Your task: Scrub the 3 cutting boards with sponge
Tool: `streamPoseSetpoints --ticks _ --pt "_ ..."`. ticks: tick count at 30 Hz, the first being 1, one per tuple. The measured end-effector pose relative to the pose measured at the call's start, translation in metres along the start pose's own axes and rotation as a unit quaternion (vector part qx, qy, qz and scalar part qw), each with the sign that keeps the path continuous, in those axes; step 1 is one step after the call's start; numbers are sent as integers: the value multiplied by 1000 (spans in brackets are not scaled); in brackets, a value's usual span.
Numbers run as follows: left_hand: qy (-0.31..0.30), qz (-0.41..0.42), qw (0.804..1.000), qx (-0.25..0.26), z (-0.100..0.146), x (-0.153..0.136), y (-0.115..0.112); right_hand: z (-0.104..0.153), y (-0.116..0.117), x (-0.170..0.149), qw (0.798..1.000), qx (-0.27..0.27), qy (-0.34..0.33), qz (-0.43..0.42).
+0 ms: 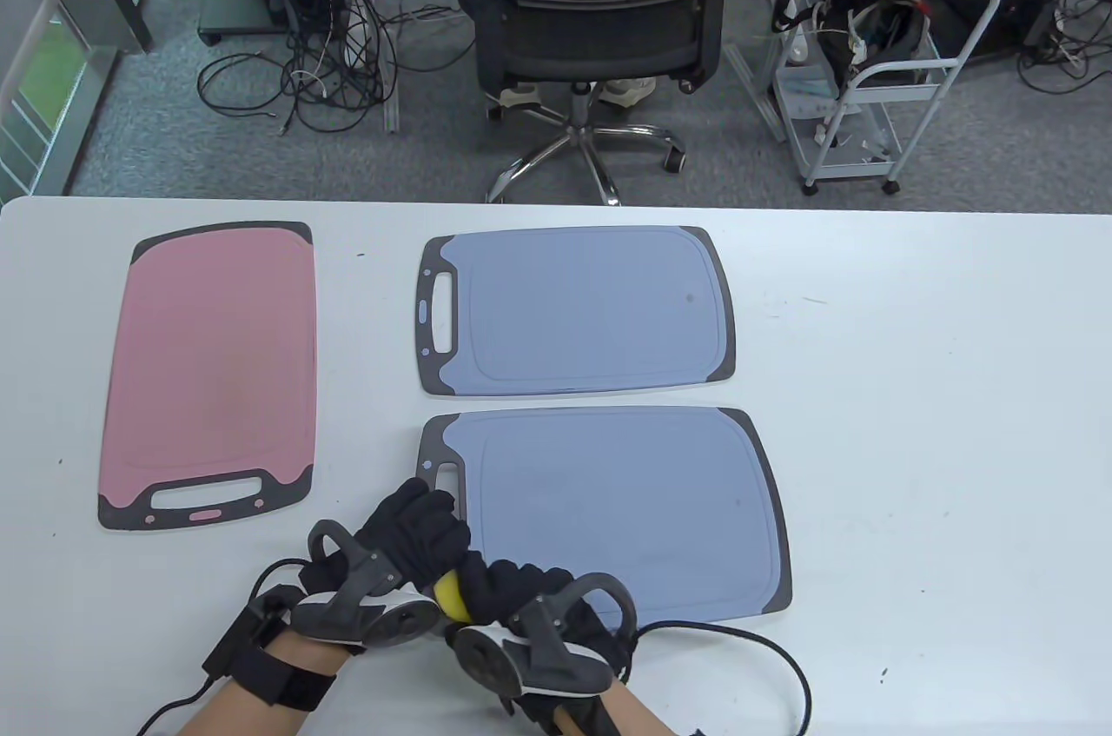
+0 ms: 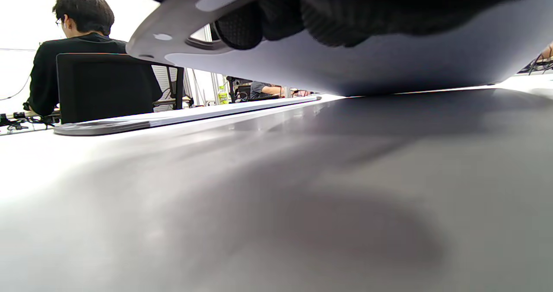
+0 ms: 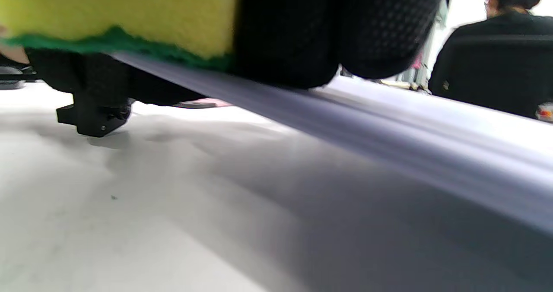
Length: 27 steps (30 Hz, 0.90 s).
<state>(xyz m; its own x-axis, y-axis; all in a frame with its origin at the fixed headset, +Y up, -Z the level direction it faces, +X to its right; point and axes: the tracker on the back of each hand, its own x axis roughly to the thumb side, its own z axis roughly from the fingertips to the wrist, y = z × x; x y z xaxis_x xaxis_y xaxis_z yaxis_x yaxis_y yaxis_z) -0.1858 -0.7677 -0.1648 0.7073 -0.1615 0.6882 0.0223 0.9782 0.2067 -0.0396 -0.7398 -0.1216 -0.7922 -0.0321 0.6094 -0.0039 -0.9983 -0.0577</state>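
Three cutting boards lie on the white table: a pink board [image 1: 208,371] at the left, a small blue board [image 1: 582,310] in the middle and a large blue board [image 1: 625,510] nearer me. My left hand [image 1: 417,514] grips the large board's handle end, which is tilted up off the table [image 2: 389,63], with fingers [image 2: 276,20] curled over its edge. My right hand [image 1: 504,584] holds a yellow sponge [image 1: 452,595] at the board's near left corner. The sponge [image 3: 129,15] has a green scrub layer pressed against the large board [image 3: 389,123].
Beyond the table's far edge stand a black office chair [image 1: 599,15], a white cart [image 1: 877,84] and loose floor cables [image 1: 304,84]. A person in black [image 2: 82,46] sits with their back to me. The table's right side [image 1: 947,423] is bare white surface.
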Motion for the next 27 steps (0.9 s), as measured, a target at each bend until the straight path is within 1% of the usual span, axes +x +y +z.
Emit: streamPoseSetpoints --ticks 1,2,4,6,7,8,9,10,11,12,13,14,15,16,17,18,20,21,22,23,24,25,27 --pt "0 2 1000 -4 2 -1 0 2 2 -5 1000 5 0 0" --pt "2 3 1000 -1 2 -1 0 6 4 -12 1000 -2 5 -14" --pt "4 3 1000 -2 1 -2 0 19 9 -35 999 -7 40 -16" --pt "6 1 1000 -12 -1 -3 -1 44 17 -74 996 2 93 6" --pt "7 0 1000 -13 -1 -3 -1 53 20 -88 993 5 115 6" --pt "7 -1 1000 -15 -2 -2 -2 70 23 -111 988 13 152 -2" --pt "8 -3 1000 -16 -2 -2 -2 82 26 -127 984 17 176 -7" --pt "9 -4 1000 -14 -2 -2 -1 100 30 -152 976 23 214 -2" --pt "10 -6 1000 -12 -2 -2 -1 111 32 -166 971 26 236 4" --pt "11 -6 1000 -11 -2 -2 -2 127 35 -188 962 31 270 12" --pt "12 -6 1000 -11 -2 -3 -2 141 37 -208 953 50 300 4" --pt "13 -7 1000 -11 -2 -3 -2 150 38 -219 944 56 326 7" --pt "13 -10 1000 -9 -2 -3 -2 161 39 -233 937 58 346 -7" --pt "12 -11 1000 -6 -1 -4 -2 167 39 -242 928 62 367 -11" --pt "-5 -11 1000 3 1 -5 -1 176 40 -253 920 67 385 -23" --pt "-19 -31 999 17 2 -4 0 183 39 -260 914 59 399 -40" --pt "-22 -79 996 32 4 0 1 190 38 -267 907 49 414 -52" --pt "-28 -103 993 39 5 3 1 192 37 -269 908 45 414 -47" --pt "-23 -135 989 59 6 6 1 194 35 -271 909 46 413 -35" --pt "-21 -153 983 97 9 6 4 196 34 -272 909 49 412 -35" --pt "-29 -153 980 121 10 6 6 196 33 -273 909 48 412 -40" --pt "-40 -158 976 141 11 4 12 196 32 -273 909 40 412 -54" --pt "-41 -171 968 177 16 0 26 194 31 -275 909 29 411 -70"
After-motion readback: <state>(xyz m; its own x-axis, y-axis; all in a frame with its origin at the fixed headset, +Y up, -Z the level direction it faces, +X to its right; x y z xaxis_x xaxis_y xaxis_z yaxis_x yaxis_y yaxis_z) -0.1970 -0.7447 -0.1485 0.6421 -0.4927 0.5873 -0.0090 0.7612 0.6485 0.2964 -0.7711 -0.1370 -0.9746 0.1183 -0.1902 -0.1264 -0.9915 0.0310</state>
